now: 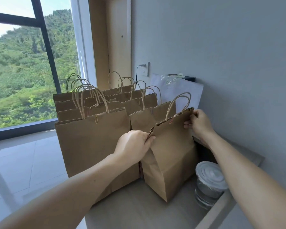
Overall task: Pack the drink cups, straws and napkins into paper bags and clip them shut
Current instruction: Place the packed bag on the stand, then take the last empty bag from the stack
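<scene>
The left hand (pixel 135 142) pinches the near corner of the closed top of a paper bag (pixel 170 156) and the right hand (pixel 199 123) pinches the far corner, the bag standing on the table (pixel 135 207) with a red clip (pixel 171 121) on its edge, beside other clipped bags (pixel 92 146) and a lidded cup (pixel 210 176)

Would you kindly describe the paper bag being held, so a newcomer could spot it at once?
Find the grey wall on the right, then the cluster of brown paper bags on the pale counter below. It is the rightmost bag, beside the lidded plastic cup; only its top edge is pinched by the left hand and right hand.
</scene>
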`<action>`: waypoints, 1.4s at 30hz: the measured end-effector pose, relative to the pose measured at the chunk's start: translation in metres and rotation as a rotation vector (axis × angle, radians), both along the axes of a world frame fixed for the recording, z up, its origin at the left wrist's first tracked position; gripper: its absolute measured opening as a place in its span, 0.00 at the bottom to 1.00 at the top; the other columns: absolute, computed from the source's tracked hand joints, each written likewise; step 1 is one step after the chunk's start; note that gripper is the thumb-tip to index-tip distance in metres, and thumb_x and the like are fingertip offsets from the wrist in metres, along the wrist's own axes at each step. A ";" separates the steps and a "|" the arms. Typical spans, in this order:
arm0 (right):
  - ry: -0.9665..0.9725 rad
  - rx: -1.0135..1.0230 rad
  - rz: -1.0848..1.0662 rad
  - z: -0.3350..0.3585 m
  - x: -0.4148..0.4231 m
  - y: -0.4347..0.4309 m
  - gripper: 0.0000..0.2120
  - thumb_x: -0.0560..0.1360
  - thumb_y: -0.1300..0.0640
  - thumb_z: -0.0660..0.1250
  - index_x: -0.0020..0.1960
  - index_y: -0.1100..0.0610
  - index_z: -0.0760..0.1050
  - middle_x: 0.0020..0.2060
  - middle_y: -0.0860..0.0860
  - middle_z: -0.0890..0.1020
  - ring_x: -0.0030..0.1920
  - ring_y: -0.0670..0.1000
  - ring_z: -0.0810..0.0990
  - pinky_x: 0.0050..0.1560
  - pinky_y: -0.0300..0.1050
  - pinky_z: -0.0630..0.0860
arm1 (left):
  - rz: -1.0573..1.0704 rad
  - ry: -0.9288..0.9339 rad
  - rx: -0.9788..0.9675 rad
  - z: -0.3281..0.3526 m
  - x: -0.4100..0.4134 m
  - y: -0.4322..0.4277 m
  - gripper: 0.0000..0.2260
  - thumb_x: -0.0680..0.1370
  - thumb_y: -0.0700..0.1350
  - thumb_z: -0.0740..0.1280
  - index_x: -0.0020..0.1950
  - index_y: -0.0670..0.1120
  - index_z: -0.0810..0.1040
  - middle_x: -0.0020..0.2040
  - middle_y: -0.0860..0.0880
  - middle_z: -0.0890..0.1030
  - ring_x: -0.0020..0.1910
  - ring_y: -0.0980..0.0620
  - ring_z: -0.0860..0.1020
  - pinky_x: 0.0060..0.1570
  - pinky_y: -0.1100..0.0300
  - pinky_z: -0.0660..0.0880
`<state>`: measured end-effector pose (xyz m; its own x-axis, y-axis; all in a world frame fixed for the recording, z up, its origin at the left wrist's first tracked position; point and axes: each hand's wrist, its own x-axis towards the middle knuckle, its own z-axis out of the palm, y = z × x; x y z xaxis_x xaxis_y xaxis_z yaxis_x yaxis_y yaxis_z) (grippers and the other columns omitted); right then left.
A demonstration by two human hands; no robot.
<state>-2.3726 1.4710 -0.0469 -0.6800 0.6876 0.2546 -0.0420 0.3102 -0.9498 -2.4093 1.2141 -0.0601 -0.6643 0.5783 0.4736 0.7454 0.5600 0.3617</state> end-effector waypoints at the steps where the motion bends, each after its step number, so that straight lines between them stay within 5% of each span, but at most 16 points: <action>1: -0.003 -0.005 -0.003 0.000 0.001 0.001 0.09 0.83 0.63 0.52 0.51 0.59 0.72 0.41 0.57 0.79 0.35 0.52 0.78 0.43 0.52 0.80 | 0.001 0.023 -0.019 0.001 0.000 0.003 0.26 0.82 0.56 0.61 0.27 0.48 0.59 0.27 0.53 0.65 0.31 0.50 0.66 0.32 0.56 0.60; 7: -0.049 -0.029 0.000 0.005 0.005 0.004 0.08 0.80 0.67 0.54 0.54 0.63 0.71 0.40 0.58 0.79 0.35 0.53 0.78 0.44 0.54 0.81 | 0.026 0.100 -0.096 0.004 -0.005 0.006 0.25 0.82 0.56 0.59 0.28 0.50 0.60 0.30 0.54 0.66 0.37 0.50 0.68 0.37 0.57 0.62; 11: -0.052 -0.041 -0.040 0.003 0.011 0.002 0.07 0.78 0.68 0.54 0.48 0.62 0.69 0.37 0.58 0.77 0.32 0.53 0.78 0.36 0.48 0.80 | 0.015 0.184 -0.128 0.003 -0.003 0.008 0.21 0.83 0.57 0.56 0.31 0.50 0.63 0.33 0.54 0.68 0.40 0.50 0.73 0.38 0.58 0.62; 16: -0.103 -0.025 -0.052 -0.004 0.018 0.001 0.08 0.77 0.68 0.57 0.42 0.59 0.70 0.37 0.57 0.79 0.35 0.54 0.79 0.45 0.56 0.81 | 0.001 0.158 -0.161 -0.005 0.003 0.007 0.21 0.83 0.56 0.56 0.32 0.49 0.64 0.34 0.53 0.69 0.38 0.51 0.69 0.39 0.57 0.64; 21: -0.127 -0.023 -0.041 -0.003 0.031 -0.003 0.09 0.74 0.64 0.61 0.52 0.61 0.75 0.45 0.60 0.82 0.39 0.55 0.81 0.48 0.56 0.81 | 0.005 -0.030 -0.098 -0.002 0.016 0.013 0.23 0.80 0.55 0.62 0.29 0.46 0.63 0.28 0.51 0.68 0.36 0.43 0.73 0.35 0.54 0.68; 24: -0.162 0.025 -0.089 0.000 0.047 -0.013 0.16 0.73 0.57 0.66 0.60 0.59 0.74 0.52 0.56 0.82 0.52 0.59 0.82 0.58 0.60 0.78 | 0.001 -0.233 -0.042 0.000 0.017 0.016 0.18 0.79 0.54 0.65 0.33 0.44 0.75 0.27 0.51 0.70 0.32 0.46 0.72 0.34 0.56 0.70; 30: -0.306 0.165 -0.135 0.007 0.096 -0.050 0.36 0.75 0.48 0.67 0.78 0.58 0.58 0.74 0.55 0.67 0.67 0.59 0.74 0.68 0.57 0.70 | -0.035 -0.372 -0.052 0.010 0.023 0.014 0.13 0.77 0.56 0.66 0.40 0.48 0.78 0.35 0.52 0.79 0.34 0.51 0.76 0.32 0.59 0.70; 32: -0.312 0.190 -0.139 0.009 0.115 -0.062 0.34 0.75 0.49 0.68 0.77 0.58 0.60 0.74 0.55 0.67 0.66 0.57 0.75 0.67 0.57 0.72 | -0.037 -0.315 -0.096 0.022 0.027 0.008 0.13 0.76 0.59 0.65 0.48 0.51 0.77 0.46 0.50 0.81 0.42 0.49 0.79 0.40 0.57 0.73; 35: -0.311 0.214 -0.179 0.009 0.145 -0.086 0.31 0.75 0.49 0.69 0.74 0.57 0.66 0.71 0.53 0.72 0.68 0.53 0.74 0.67 0.56 0.72 | -0.032 -0.116 -0.114 0.036 0.037 -0.004 0.28 0.77 0.60 0.63 0.73 0.50 0.66 0.67 0.46 0.73 0.62 0.43 0.74 0.53 0.51 0.70; 39: -0.385 0.324 -0.267 0.006 0.182 -0.125 0.28 0.76 0.49 0.68 0.73 0.57 0.68 0.70 0.53 0.73 0.68 0.51 0.73 0.67 0.44 0.67 | -0.151 0.190 -0.061 0.043 0.069 -0.021 0.28 0.76 0.57 0.64 0.74 0.48 0.65 0.72 0.46 0.68 0.69 0.42 0.66 0.63 0.47 0.65; 42: -0.462 0.373 -0.271 -0.002 0.218 -0.156 0.28 0.78 0.50 0.67 0.75 0.58 0.66 0.72 0.53 0.70 0.71 0.52 0.70 0.70 0.46 0.65 | -0.357 0.213 -0.063 0.042 0.105 -0.024 0.24 0.76 0.53 0.64 0.70 0.47 0.71 0.71 0.47 0.70 0.68 0.42 0.67 0.63 0.47 0.66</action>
<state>-2.1542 1.3145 -0.0493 -0.5913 0.7723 0.2323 0.4709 0.5644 -0.6780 -2.3047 1.1898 -0.0179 -0.3082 0.7867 0.5349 0.9510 0.2691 0.1522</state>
